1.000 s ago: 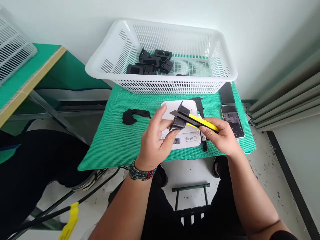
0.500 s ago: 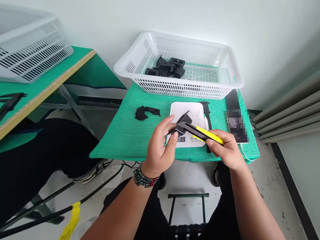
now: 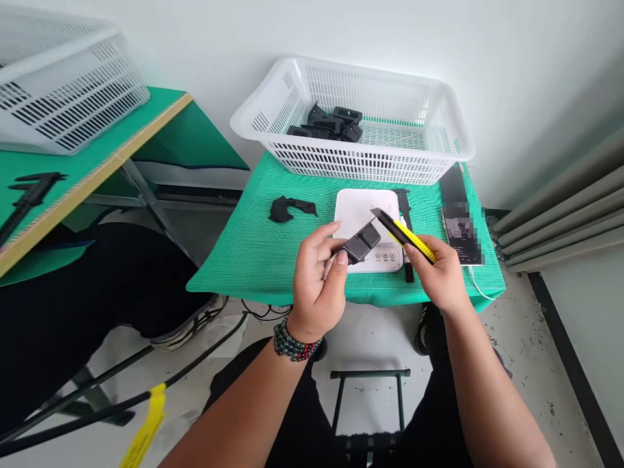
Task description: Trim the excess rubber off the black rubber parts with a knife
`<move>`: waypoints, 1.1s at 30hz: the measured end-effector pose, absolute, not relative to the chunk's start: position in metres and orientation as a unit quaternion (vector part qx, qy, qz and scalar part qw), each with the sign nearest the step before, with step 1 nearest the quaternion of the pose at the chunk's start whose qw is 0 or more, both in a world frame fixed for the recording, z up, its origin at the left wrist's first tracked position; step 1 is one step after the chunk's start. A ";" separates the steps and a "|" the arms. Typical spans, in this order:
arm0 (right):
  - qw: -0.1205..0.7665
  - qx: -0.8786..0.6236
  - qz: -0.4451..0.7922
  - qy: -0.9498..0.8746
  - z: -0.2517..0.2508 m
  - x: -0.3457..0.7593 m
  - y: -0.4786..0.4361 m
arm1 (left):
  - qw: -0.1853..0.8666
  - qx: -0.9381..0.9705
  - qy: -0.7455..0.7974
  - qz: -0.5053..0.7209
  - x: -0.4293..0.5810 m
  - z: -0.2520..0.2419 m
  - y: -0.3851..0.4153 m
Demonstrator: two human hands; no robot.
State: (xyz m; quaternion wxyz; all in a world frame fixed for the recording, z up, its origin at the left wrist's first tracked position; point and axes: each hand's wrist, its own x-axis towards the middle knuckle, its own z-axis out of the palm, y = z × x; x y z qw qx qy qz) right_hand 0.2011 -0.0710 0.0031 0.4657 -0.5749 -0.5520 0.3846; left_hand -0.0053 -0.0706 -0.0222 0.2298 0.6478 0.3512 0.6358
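Observation:
Between the fingers and thumb of my left hand (image 3: pixel 319 286) is a black plastic part (image 3: pixel 361 244), its flat face turned up. My right hand (image 3: pixel 436 270) grips a yellow and black utility knife (image 3: pixel 407 235), the blade pointing up and left. The blade tip sits just above the part's far end; whether they touch I cannot tell. Both are over a white digital scale (image 3: pixel 353 205), whose display is mostly hidden by the part and my left hand. Right of the scale lies a black caliper (image 3: pixel 403 203), partly covered by the knife and my right hand.
A white plastic basket (image 3: pixel 361 159) with several black parts (image 3: pixel 331 123) stands at the back. Black scraps (image 3: pixel 290 208) lie left of the scale. A phone (image 3: pixel 461 237) with a white cable is at right. Another table (image 3: pixel 166 107) holds a basket and a caliper (image 3: pixel 32 195); a person's leg is beside it.
The black part has been turned from edge-on to flat face up. The knife blade has lifted away from its middle toward the far end. The view has shifted slightly.

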 end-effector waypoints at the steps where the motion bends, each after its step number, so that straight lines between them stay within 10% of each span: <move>1: 0.467 -0.581 0.389 -0.541 0.002 0.202 -0.071 | 0.228 0.648 0.342 0.641 -0.005 -0.021 -0.071; 33: 0.482 -0.532 0.462 -0.520 0.014 0.192 -0.057 | 0.206 0.593 0.376 0.681 -0.018 -0.021 -0.048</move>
